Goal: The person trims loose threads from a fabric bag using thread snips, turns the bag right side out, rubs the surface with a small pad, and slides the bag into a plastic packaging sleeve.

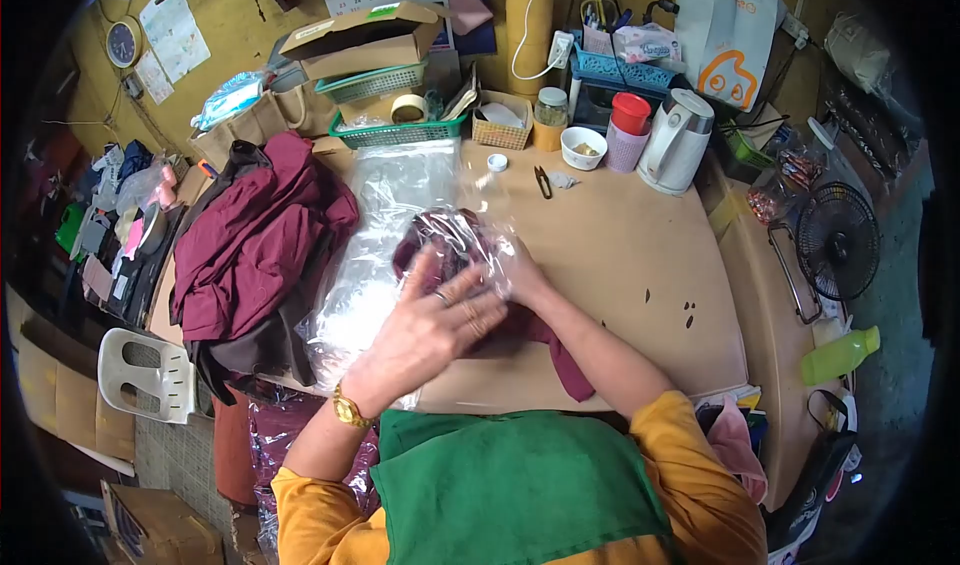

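Near the middle of the table, a maroon garment (562, 363) lies partly under a clear plastic bag (455, 227). My left hand (437, 323) is over the front of the bag, its fingers spread and slightly blurred. At the bag's right side is my right hand (518, 270); plastic glare and blur obscure its fingers. A stack of clear plastic bags (385, 205) lies flat to the left of the garment. Further left, a pile of maroon and dark garments (250, 245) rests at the table edge.
Black snips (543, 182), a small white lid (497, 163), a white bowl (583, 148) and an electric kettle (677, 143) stand or lie at the back. Green baskets (395, 133) are behind the plastic. A black fan (838, 240) and green bottle (840, 356) are at right.
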`<state>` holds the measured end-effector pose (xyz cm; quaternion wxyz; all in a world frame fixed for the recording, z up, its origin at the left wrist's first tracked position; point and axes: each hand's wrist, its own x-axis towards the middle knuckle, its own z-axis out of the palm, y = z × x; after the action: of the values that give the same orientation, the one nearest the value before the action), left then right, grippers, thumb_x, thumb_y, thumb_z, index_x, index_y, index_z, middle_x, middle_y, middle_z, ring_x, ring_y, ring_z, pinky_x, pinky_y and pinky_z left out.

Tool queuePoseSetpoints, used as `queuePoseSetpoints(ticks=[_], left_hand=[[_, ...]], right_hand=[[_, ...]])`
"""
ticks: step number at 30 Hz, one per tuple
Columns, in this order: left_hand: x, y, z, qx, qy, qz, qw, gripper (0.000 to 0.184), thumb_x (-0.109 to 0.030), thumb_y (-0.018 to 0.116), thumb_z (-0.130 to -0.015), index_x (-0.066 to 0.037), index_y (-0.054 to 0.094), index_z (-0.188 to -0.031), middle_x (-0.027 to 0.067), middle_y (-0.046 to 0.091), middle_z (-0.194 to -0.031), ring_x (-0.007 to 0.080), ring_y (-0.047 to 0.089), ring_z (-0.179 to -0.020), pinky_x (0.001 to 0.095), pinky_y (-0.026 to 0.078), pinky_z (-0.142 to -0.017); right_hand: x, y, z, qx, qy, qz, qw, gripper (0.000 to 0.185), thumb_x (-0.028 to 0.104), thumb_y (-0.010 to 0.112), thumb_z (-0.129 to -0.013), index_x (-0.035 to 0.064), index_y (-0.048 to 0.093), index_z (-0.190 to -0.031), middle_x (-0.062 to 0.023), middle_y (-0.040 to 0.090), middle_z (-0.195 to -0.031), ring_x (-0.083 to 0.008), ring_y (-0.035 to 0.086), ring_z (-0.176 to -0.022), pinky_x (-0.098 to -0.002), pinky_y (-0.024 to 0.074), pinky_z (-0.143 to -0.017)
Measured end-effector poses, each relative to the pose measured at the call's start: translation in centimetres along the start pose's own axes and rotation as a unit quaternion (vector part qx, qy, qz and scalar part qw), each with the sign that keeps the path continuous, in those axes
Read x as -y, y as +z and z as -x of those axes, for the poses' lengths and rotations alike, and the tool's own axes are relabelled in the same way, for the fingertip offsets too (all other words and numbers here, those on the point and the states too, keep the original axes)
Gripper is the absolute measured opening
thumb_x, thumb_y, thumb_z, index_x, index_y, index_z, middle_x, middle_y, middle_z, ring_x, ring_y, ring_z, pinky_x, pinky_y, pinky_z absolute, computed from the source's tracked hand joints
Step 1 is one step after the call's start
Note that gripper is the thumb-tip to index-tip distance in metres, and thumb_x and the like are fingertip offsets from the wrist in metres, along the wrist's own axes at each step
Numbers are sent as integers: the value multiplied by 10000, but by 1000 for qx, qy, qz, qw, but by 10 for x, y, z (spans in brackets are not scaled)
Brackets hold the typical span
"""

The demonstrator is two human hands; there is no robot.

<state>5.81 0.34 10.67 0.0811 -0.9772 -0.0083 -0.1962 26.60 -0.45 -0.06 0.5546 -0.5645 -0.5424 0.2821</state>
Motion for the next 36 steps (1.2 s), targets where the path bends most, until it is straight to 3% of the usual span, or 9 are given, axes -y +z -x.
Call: queuePoseSetpoints(ticks=[6,11,20,22,27,29,30,34,36], left_hand=[[-31,9,5,2,109,15,994,326,-193,611,-828,-190,702,-1142,-37,641,-1251,211,519,-1291,630,148,-1169],[-11,28,17,-267,-255,-39,929,540,-106,762,-647,-164,650,-1172,104,576,-1149,266,542,-1111,566,230,-1102],[-49,28,4,-63,-159,430,886,481,71,544,-676,-46,604,-1139,172,566,-1136,368,561,-1011,456,465,-825],[-50,19,-7,-57,-146,338,928,762,77,494,-641,-66,488,-1389,217,468,-1340,416,433,-1250,517,350,-1041],[-55,29,-27,-39,-175,268,946,834,9,529,-718,-122,324,-1515,224,194,-1568,461,150,-1457,612,78,-1158],[-58,28,-30,-10,-146,245,959,760,-62,535,-781,-122,338,-1512,218,162,-1592,458,111,-1471,634,41,-1151],[-58,27,-29,2,-115,231,966,702,-154,521,-841,-126,334,-1518,190,181,-1600,436,124,-1477,646,13,-1150],[-55,31,-21,100,13,308,946,614,-196,468,-921,-144,339,-1519,120,239,-1601,350,157,-1493,635,-21,-1160],[-55,42,-15,127,51,373,918,573,-215,438,-958,-140,339,-1518,113,243,-1601,343,157,-1493,623,-23,-1166]], right_hand=[[38,-16,-10,-43,-36,410,910,268,59,623,-813,8,678,-1070,-201,701,-959,-301,698,-875,-412,550,-772],[-5,-32,-11,-164,99,-429,883,318,13,616,-796,8,655,-1112,-115,684,-1022,-195,668,-864,-317,545,-794],[95,-129,53,-380,49,293,876,246,152,601,-839,-15,670,-1007,-196,630,-800,-361,634,-759,-474,474,-712],[97,-126,66,-233,-82,673,697,328,188,646,-847,-47,643,-1076,-263,626,-933,-413,617,-895,-487,477,-847],[97,-83,78,58,59,601,795,285,172,681,-847,5,661,-1078,-241,637,-946,-369,613,-959,-456,483,-889],[74,-95,81,387,-102,132,907,246,192,691,-880,38,672,-1071,-185,676,-989,-320,635,-986,-416,497,-876],[75,-96,71,515,129,98,842,324,273,703,-893,68,664,-1142,-104,690,-1080,-209,645,-1004,-355,504,-868],[-10,-67,48,343,105,-123,925,629,294,717,-862,167,478,-1429,-205,451,-1455,-339,449,-1318,-480,322,-1120],[-18,-45,47,134,13,557,820,799,503,699,-824,232,361,-1494,-226,248,-1561,-462,274,-1400,-686,192,-1107]])
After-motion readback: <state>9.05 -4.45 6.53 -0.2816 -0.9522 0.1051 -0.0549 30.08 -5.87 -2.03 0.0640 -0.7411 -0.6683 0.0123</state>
